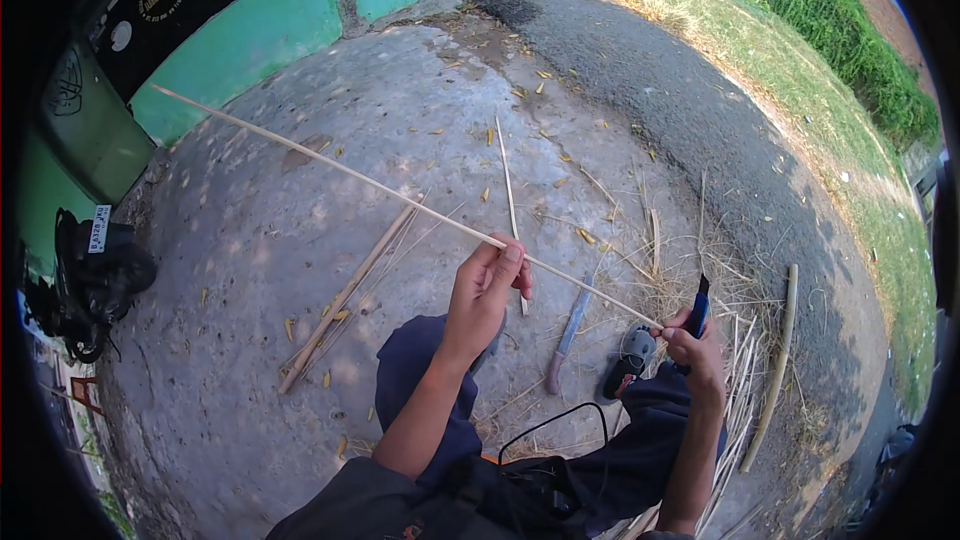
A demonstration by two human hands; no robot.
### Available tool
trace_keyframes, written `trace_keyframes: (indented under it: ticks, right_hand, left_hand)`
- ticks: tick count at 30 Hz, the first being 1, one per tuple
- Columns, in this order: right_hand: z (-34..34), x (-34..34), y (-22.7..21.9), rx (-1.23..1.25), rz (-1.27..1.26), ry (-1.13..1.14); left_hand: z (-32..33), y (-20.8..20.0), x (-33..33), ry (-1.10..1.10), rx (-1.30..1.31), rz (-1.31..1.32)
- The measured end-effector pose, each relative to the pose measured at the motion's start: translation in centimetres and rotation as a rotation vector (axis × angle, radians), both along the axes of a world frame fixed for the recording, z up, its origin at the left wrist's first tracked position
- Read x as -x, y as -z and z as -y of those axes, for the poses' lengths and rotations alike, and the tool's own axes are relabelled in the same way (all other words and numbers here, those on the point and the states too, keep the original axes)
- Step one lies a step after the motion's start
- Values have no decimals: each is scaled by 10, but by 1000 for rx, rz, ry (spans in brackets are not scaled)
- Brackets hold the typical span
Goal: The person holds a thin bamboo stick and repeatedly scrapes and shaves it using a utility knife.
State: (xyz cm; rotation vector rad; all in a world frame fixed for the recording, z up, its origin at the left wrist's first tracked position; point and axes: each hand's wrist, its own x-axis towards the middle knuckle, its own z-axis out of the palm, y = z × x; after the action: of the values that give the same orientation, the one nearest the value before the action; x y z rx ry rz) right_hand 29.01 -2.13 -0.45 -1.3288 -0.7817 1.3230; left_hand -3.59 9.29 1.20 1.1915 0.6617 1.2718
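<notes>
A long, thin, pale bamboo strip (350, 171) slants across the view, its far end up at the left near the green wall. My left hand (484, 292) is closed around it near its middle, thumb on top. At its near right end my right hand (697, 352) pinches the tip between thumb and finger. That same hand also grips a blue utility knife (698, 314), its dark blade pointing up, away from the strip. On the ground between my feet lies a machete (572, 325) with a grey blade and a brownish handle.
Split bamboo pieces (345, 295) lie on the concrete at left, another strip (508, 200) ahead. Shavings and a pile of strips (738, 390) lie beside my right leg, near a thicker pole (775, 380). A motorbike (95, 270) stands far left by the green wall (250, 50).
</notes>
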Motion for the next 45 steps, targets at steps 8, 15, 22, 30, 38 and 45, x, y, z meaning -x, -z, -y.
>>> trace_keyframes:
  ticks: [8, 15, 22, 30, 38, 45]
  right_hand:
    - [-9, 33, 11, 76, 267, -279]
    - [-5, 40, 3, 176, 198, -358]
    - [-1, 49, 1, 169, 230, -355]
    - [-8, 39, 27, -6, 179, -368]
    - [-1, 55, 5, 155, 233, -410]
    - [-9, 59, 20, -47, 636, -530]
  left_hand:
    - [-2, -6, 2, -89, 147, 190]
    - [-6, 9, 0, -181, 99, 184]
    - [0, 7, -2, -247, 113, 147]
    - [-7, 9, 3, -125, 162, 213]
    - [-5, -7, 4, -133, 84, 93]
    - [11, -2, -7, -197, -164, -28]
